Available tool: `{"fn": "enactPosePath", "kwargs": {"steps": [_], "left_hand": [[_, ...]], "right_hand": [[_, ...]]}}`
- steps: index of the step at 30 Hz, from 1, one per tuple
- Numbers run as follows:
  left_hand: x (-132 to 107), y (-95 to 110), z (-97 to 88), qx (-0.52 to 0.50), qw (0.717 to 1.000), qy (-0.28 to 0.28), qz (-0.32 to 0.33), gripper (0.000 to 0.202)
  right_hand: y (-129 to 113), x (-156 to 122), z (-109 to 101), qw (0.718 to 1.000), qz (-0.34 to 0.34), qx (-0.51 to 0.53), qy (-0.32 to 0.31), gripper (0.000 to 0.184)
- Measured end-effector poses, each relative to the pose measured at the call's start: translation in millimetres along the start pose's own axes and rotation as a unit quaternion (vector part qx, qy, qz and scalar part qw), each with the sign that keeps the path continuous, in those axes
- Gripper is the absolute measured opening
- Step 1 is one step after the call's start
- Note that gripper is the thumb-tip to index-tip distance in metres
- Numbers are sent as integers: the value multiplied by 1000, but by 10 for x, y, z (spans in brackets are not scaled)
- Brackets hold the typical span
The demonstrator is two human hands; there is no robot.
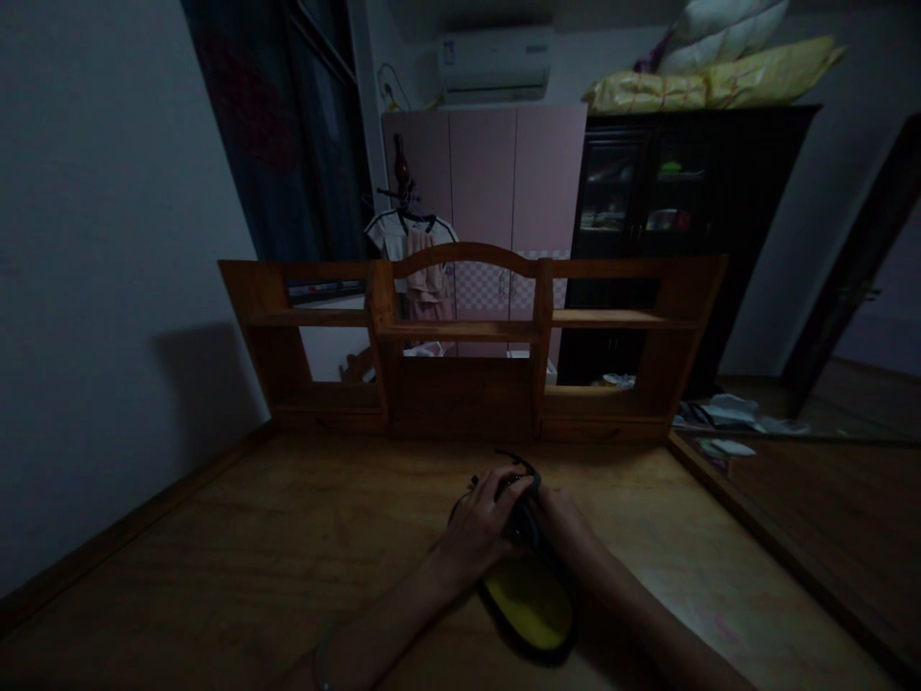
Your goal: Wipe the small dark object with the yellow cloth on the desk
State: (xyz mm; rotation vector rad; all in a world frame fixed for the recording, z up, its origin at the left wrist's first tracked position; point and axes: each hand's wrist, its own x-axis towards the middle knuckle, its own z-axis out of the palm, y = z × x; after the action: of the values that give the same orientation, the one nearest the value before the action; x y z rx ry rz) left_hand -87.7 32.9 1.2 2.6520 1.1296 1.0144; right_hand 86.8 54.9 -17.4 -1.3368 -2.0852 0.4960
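Note:
A dark shoe with a yellow insole [531, 603] lies on the wooden desk [251, 547], heel toward me. Both my hands rest on its front part. My left hand [481, 523] is curled over the top of the shoe, fingers near a dark lace loop [519, 463] that sticks up at the toe end. My right hand [565, 518] grips the shoe's right side, its fingers mostly hidden behind the shoe and the other hand. The light is dim, so fine detail of the laces is hard to see.
A low wooden shelf unit [467, 331] stands along the desk's back edge. Behind it are a pink wardrobe [496, 182], a dark glass-door cabinet [669, 211] with bundles on top, and hanging clothes [421, 259]. A white wall is at left. Papers [726, 415] lie at right.

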Motion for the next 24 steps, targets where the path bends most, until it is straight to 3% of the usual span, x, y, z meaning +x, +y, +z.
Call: {"fn": "enactPosePath", "kwargs": {"steps": [6,15,24], "left_hand": [[-10,-16,18,-5,1000,6,-26,84],[7,30,-35,-43,997,33,-56,75],[5,22,-20,-48,997,41,-48,74]], "right_hand": [[-90,-73,-47,999,-6,36,39,26],[-47,-25,4,989,85,113,45,32],[-6,-18,38,988,73,130,40,32]]}}
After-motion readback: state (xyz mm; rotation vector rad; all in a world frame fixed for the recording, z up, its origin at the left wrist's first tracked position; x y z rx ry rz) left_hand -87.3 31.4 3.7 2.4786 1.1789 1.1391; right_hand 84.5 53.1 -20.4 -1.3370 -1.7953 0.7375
